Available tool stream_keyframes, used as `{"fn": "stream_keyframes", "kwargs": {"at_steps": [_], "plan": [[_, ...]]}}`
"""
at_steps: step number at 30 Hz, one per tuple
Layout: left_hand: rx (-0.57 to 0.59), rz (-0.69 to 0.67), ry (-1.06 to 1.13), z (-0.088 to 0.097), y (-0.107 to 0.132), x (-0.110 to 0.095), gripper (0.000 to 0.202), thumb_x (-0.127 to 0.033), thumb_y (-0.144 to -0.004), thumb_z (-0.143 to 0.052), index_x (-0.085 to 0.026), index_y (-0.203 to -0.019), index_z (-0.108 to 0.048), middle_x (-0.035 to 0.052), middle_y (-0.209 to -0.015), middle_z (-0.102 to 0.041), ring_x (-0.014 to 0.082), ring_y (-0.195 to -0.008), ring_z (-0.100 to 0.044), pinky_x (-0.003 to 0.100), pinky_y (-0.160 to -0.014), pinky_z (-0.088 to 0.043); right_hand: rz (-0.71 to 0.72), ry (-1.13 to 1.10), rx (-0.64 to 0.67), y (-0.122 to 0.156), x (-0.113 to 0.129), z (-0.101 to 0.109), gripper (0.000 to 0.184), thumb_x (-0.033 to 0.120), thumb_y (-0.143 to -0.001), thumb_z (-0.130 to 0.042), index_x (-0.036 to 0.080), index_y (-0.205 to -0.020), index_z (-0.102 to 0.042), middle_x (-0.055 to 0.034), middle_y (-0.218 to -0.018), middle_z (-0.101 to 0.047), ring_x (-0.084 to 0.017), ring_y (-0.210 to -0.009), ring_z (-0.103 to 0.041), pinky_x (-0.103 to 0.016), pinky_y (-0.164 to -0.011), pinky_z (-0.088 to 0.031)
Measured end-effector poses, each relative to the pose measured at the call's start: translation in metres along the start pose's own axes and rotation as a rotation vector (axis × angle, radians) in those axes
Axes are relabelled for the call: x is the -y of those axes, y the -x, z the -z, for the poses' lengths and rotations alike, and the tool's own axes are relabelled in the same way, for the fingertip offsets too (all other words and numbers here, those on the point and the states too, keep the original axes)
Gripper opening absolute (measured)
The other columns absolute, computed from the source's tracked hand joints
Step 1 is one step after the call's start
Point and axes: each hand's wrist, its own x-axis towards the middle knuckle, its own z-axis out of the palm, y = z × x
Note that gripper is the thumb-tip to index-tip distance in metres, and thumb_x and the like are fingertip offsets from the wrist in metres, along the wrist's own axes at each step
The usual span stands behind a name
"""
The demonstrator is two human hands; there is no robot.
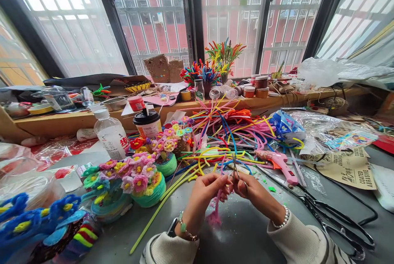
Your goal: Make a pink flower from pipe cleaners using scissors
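Note:
My left hand is pinched around a fuzzy pink pipe cleaner, whose thicker end hangs below the fingers. A thin part of it sticks up above the hand. My right hand is closed around small scissors, with the narrow blades pointing up and away from me. Both hands nearly meet over the grey table; whether the blades touch the pipe cleaner I cannot tell. Left of my hands stand pots of pipe-cleaner flowers. A long yellow-green pipe cleaner lies beside them.
Loose pipe cleaners are heaped beyond my hands. On the right lie a pink glue gun, large black scissors and sandpaper. A plastic bottle and a lidded cup stand on the left, before a crowded windowsill.

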Motion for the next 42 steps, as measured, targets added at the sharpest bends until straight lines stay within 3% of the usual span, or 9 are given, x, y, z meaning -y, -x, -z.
{"fn": "stream_keyframes", "kwargs": {"at_steps": [6,15,26,33,37,42], "plan": [[0.051,0.051,-0.029,0.0018,-0.0017,0.0040,0.030,-0.040,-0.061,-0.062,-0.011,-0.056,-0.055,-0.0006,-0.052,-0.055,0.0065,-0.038,-0.046,0.020,-0.041,-0.034,0.056,0.079,0.057,0.0006,0.0043,-0.0015,0.059,0.069,-0.069,-0.028,0.015,-0.070,-0.052,-0.0021,-0.066,-0.052,-0.014,-0.062,-0.045,-0.024,-0.054,-0.035],[0.100,0.078,-0.059,-0.0008,0.0001,0.0034,0.028,-0.037,-0.062,-0.062,-0.011,-0.056,-0.054,-0.0016,-0.048,-0.054,0.0058,-0.036,-0.048,0.018,-0.039,-0.035,0.028,0.147,-0.016,0.0023,0.0025,-0.0008,0.055,0.065,-0.071,-0.032,0.015,-0.059,-0.051,0.0001,-0.055,-0.046,-0.011,-0.053,-0.040,-0.023,-0.048,-0.031],[0.018,0.053,-0.121,-0.0010,-0.0023,0.0051,0.031,-0.039,-0.058,-0.063,-0.012,-0.054,-0.051,-0.0022,-0.045,-0.053,0.0076,-0.035,-0.048,0.019,-0.037,-0.035,-0.038,0.195,0.014,0.0025,0.0027,0.0011,0.056,0.066,-0.071,-0.031,0.015,-0.055,-0.049,0.0020,-0.051,-0.040,-0.010,-0.049,-0.035,-0.021,-0.045,-0.026],[0.006,0.029,-0.144,-0.0017,-0.0012,0.0031,0.030,-0.041,-0.063,-0.059,-0.012,-0.058,-0.055,0.0000,-0.051,-0.056,0.0091,-0.042,-0.050,0.021,-0.045,-0.038,-0.078,0.220,-0.085,-0.0005,0.0032,-0.0007,0.051,0.061,-0.073,-0.035,0.016,-0.049,-0.044,0.0023,-0.048,-0.041,-0.010,-0.048,-0.037,-0.022,-0.045,-0.027],[0.007,-0.050,-0.150,-0.0014,-0.0010,-0.0004,0.030,-0.040,-0.066,-0.056,-0.011,-0.069,-0.063,0.0019,-0.056,-0.057,0.0109,-0.053,-0.050,0.022,-0.053,-0.039,-0.102,0.190,-0.121,-0.0012,0.0007,0.0005,0.052,0.064,-0.070,-0.036,0.016,-0.048,-0.042,0.0018,-0.049,-0.040,-0.010,-0.050,-0.037,-0.022,-0.045,-0.027],[0.060,-0.054,-0.171,-0.0008,-0.0012,-0.0006,0.027,-0.037,-0.065,-0.058,-0.011,-0.059,-0.063,0.0008,-0.053,-0.053,0.0088,-0.051,-0.044,0.021,-0.051,-0.035,-0.062,0.027,-0.013,-0.0002,-0.0021,-0.0004,0.055,0.065,-0.072,-0.029,0.016,-0.055,-0.046,0.0026,-0.052,-0.038,-0.008,-0.048,-0.031,-0.021,-0.044,-0.023]]}}
